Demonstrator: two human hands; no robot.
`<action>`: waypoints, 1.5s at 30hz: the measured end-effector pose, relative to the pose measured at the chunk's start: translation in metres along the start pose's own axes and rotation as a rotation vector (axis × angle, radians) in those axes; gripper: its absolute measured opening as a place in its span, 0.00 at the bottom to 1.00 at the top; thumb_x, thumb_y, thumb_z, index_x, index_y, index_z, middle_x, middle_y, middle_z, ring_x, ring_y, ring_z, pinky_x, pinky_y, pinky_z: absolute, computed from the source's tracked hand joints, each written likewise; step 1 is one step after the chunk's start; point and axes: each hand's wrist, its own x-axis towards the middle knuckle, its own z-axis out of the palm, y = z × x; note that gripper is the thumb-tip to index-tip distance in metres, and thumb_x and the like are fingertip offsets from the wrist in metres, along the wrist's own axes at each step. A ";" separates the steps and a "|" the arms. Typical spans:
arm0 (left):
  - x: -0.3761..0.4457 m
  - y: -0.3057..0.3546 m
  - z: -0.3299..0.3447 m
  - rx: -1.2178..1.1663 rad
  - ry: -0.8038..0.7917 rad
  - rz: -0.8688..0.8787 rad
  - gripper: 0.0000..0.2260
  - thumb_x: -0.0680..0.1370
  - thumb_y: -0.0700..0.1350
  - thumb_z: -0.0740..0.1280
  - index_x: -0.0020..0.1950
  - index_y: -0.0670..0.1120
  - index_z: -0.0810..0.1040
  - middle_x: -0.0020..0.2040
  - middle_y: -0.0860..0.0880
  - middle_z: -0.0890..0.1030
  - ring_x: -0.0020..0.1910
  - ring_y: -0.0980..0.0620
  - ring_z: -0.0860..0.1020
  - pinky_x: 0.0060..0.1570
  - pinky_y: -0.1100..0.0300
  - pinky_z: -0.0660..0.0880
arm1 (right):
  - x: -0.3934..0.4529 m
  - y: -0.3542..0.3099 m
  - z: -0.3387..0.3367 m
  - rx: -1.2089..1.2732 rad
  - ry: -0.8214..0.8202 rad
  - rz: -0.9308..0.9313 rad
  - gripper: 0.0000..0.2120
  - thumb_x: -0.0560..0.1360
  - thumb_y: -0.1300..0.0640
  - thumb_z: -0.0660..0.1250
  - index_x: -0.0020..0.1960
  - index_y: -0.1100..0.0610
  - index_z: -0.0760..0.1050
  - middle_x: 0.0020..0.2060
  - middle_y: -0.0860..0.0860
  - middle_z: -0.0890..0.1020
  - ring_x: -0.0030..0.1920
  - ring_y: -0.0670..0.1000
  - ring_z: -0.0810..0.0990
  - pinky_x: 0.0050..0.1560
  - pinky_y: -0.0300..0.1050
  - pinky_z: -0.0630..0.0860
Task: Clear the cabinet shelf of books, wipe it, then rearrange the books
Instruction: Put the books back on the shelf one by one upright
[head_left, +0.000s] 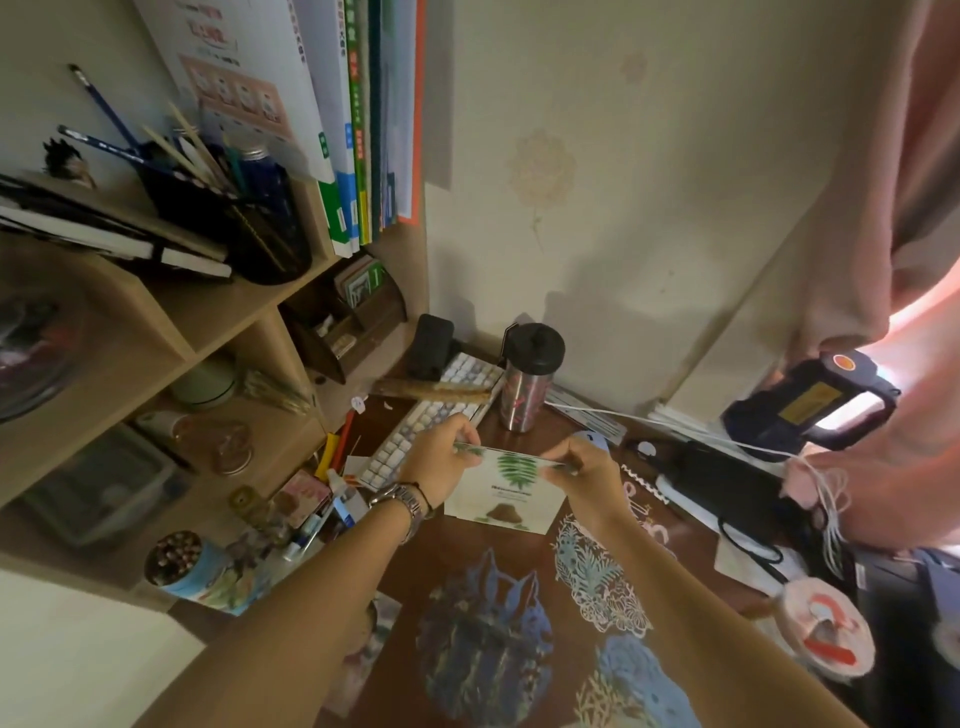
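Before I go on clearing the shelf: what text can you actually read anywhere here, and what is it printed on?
No text can be read for certain.
White card with a green fern print, pinched by the left hand and right hand: one dark printed line, blurred.
Upright books with white, blue and green spines: characters on spines and front cover, too blurred.
Black lamp's yellow label: too small.

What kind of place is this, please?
Probably a home study desk: a keyboard on the desk, upright books on a wooden shelf, a pen holder.
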 end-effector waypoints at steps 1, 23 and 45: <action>0.001 -0.001 -0.001 0.002 -0.009 0.003 0.08 0.73 0.37 0.71 0.42 0.49 0.74 0.44 0.53 0.78 0.48 0.52 0.76 0.47 0.60 0.69 | 0.000 0.000 0.000 -0.009 -0.001 -0.001 0.10 0.72 0.70 0.69 0.39 0.57 0.76 0.38 0.50 0.79 0.38 0.44 0.76 0.38 0.29 0.71; -0.024 -0.008 -0.027 0.211 -0.098 0.080 0.07 0.78 0.40 0.65 0.52 0.43 0.81 0.49 0.46 0.83 0.49 0.49 0.79 0.51 0.52 0.74 | -0.036 0.008 -0.020 -0.003 0.085 0.077 0.11 0.70 0.65 0.75 0.35 0.55 0.75 0.36 0.49 0.80 0.39 0.48 0.78 0.33 0.25 0.68; -0.015 -0.017 -0.037 0.168 -0.005 0.034 0.04 0.78 0.39 0.64 0.47 0.44 0.78 0.50 0.49 0.83 0.49 0.50 0.79 0.46 0.55 0.76 | -0.046 0.017 -0.032 -0.144 0.046 -0.002 0.11 0.71 0.64 0.73 0.36 0.52 0.75 0.35 0.52 0.81 0.38 0.55 0.81 0.42 0.44 0.75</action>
